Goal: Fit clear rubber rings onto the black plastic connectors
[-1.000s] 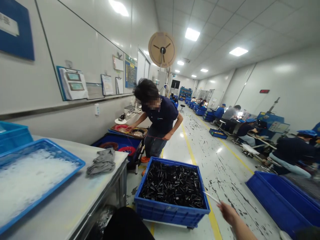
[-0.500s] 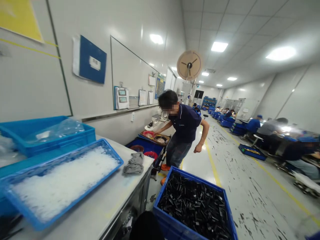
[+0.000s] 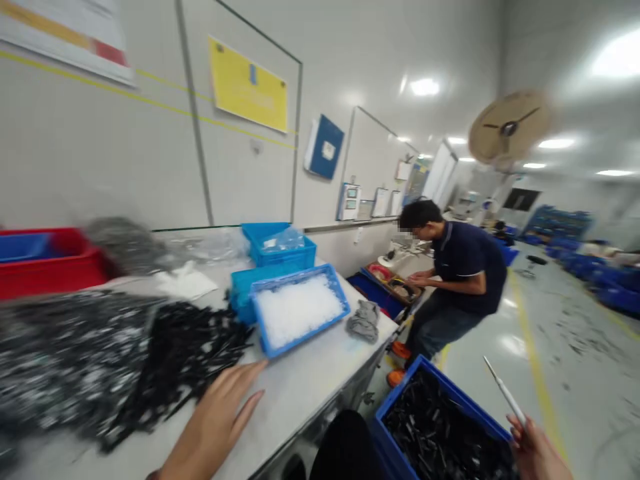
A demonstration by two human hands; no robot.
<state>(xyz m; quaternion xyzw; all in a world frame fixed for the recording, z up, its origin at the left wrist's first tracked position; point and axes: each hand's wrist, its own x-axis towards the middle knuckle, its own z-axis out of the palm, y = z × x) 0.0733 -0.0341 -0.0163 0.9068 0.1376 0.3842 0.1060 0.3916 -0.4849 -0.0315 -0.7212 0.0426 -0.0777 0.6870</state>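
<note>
My left hand (image 3: 215,417) reaches over the white tabletop (image 3: 295,400), its fingers stretched out and holding nothing. Beside its fingertips are a heap of thin black parts (image 3: 190,340) and the near corner of a blue tray (image 3: 303,313) filled with small white pieces. At the lower right, my right hand (image 3: 537,447) is closed around a slim white stick-like tool with a thin pointed tip (image 3: 507,393). The tool points up and to the left, above the edge of a blue crate (image 3: 467,390) full of black parts. Blur hides the tool's exact kind.
A blurred pile of clear and dark parts (image 3: 75,360) covers the table's left side, below a red bin (image 3: 60,263). A turquoise bin (image 3: 283,250) stands behind the tray. A grey cloth (image 3: 365,320) lies near the table's end. Beyond it a co-worker (image 3: 465,267) bends over boxes.
The view has swung left, bringing the black parts, red bin and both hands into sight. The co-worker now has both hands together over the boxes.
</note>
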